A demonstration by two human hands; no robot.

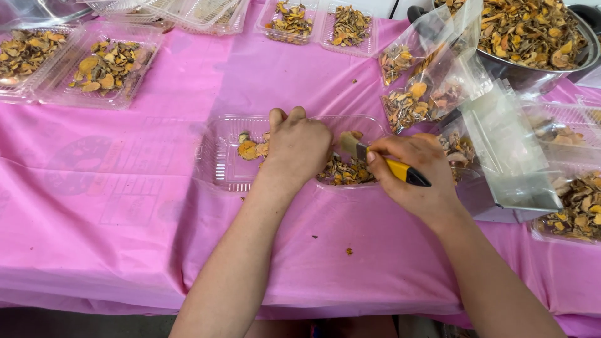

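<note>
Here a pink cloth [125, 238] covers the table; filled trays [100, 69] and a steel bowl [532, 72] crowd it. Left hand [299, 147] curls empty in a clear tray [219, 166]; right hand [413, 172] grips a brush [375, 156].

Glossy clear plastic tray [219, 164], smooth pink plastic tablecloth [125, 206], shiny metal bowl [532, 74], dry rough slices [341, 172]

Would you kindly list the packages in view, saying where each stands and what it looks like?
Open clear tray: centre, under both hands, rectangular, holding orange-brown dried slices.
Two filled clear trays: far left, rectangular, same slices.
Two small clear trays: top centre, filled.
Clear bags: right of centre, leaning, partly filled.
Metal bowl: top right, round, heaped with slices.
No signs or screens are visible; the pink cloth bears a faint print.
</note>
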